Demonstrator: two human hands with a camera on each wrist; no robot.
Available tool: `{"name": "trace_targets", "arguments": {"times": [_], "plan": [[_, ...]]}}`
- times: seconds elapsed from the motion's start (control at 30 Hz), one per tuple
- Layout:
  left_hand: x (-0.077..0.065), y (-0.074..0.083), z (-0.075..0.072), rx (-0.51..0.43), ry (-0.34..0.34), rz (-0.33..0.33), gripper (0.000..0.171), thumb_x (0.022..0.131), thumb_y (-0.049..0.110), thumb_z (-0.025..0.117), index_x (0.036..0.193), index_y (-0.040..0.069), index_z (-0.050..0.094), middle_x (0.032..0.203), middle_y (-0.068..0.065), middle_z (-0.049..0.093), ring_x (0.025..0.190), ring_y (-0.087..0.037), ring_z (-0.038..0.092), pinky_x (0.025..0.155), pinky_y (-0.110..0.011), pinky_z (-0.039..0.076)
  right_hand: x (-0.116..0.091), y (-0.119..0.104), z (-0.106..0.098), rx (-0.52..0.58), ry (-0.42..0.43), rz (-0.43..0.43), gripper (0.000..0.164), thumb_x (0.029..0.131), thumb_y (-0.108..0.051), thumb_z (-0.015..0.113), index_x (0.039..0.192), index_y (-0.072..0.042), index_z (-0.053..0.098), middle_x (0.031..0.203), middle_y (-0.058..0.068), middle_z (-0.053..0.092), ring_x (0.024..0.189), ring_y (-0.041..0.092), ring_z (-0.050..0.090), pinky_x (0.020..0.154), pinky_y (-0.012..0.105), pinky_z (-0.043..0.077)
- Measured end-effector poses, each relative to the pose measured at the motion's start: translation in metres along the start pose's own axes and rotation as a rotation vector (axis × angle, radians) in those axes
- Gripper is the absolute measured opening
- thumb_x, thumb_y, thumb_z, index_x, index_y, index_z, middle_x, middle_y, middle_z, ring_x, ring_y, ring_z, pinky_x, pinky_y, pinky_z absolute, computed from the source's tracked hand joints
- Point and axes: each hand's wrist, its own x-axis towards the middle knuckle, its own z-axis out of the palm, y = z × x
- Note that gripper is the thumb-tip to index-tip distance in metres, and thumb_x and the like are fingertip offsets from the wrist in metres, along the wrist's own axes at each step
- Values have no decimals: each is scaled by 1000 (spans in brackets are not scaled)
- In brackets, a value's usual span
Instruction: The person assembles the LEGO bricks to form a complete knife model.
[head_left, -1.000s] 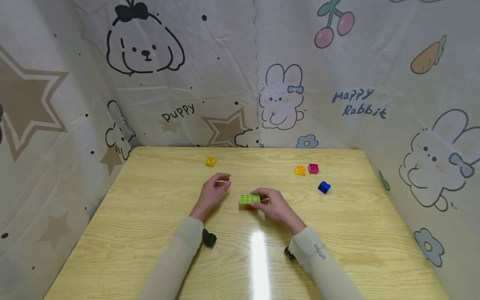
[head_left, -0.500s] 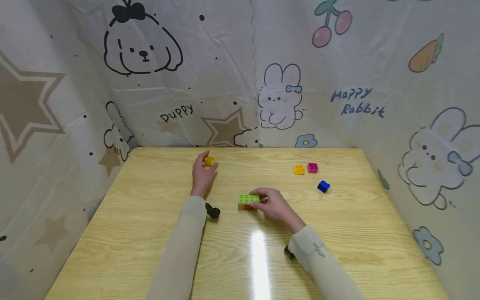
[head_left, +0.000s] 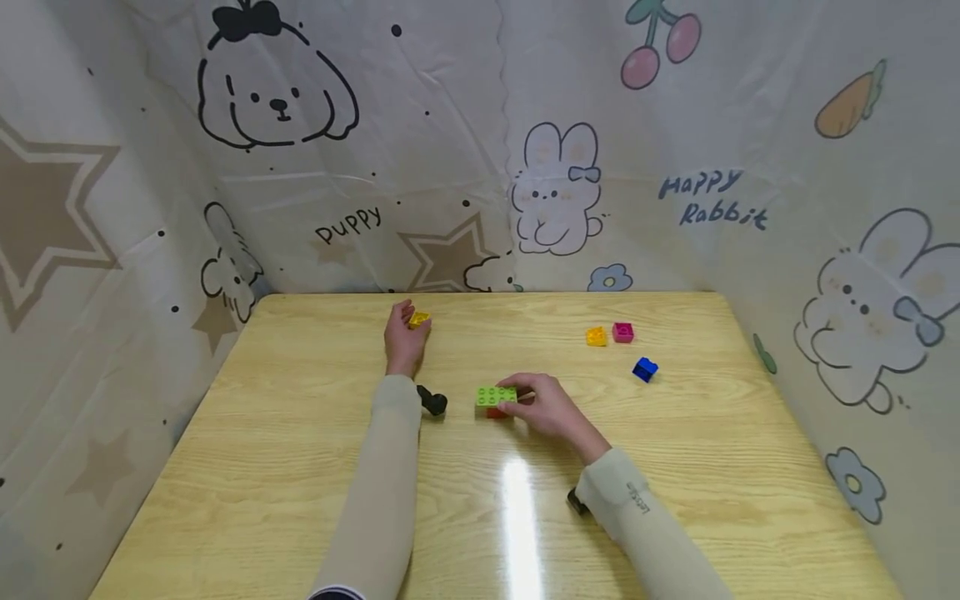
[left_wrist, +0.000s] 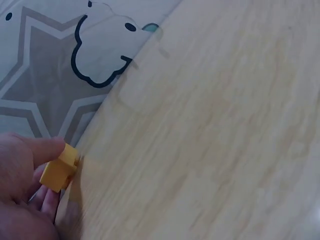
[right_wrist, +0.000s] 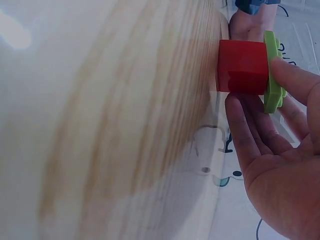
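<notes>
At the back left of the table, my left hand (head_left: 405, 340) pinches a small yellow toy brick (head_left: 420, 318) between thumb and fingers. The left wrist view shows that yellow brick (left_wrist: 60, 170) held close over the wood. Near the table's middle, my right hand (head_left: 547, 406) grips a stack of two bricks by its right end. On top is a flat light green brick (head_left: 497, 396) with several studs. Beneath it sits a red brick (right_wrist: 243, 66), resting on the tabletop; in the right wrist view the thumb lies against the green one.
At the back right lie an orange-yellow brick (head_left: 596, 337), a magenta brick (head_left: 623, 332) and a blue brick (head_left: 645, 369). The wooden table (head_left: 262, 483) ends at a printed cloth (head_left: 300, 192) along its back and sides.
My left hand has moved forward and left from beside the stack to the yellow brick and taken hold of it. The right hand stays on the green and red stack.
</notes>
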Motion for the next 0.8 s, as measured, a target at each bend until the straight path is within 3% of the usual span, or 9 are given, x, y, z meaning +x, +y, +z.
{"name": "trace_targets", "arguments": {"times": [0.2, 0.8], "plan": [[-1, -3, -3, 23, 0, 9, 48, 100, 9, 69, 145, 2, 55, 146, -17, 56, 137, -31, 53, 118, -42, 43, 1, 0, 2, -4, 5, 17, 31, 97, -17, 75, 127, -13, 72, 125, 7, 71, 105, 19, 69, 93, 37, 60], [0, -4, -10, 65, -73, 34, 41, 101, 12, 69, 139, 2, 61, 145, -17, 59, 135, -32, 55, 115, -43, 46, 1, 1, 2, 8, 9, 18, 31, 97, -17, 75, 127, -12, 72, 121, 7, 72, 104, 18, 69, 92, 35, 61]]}}
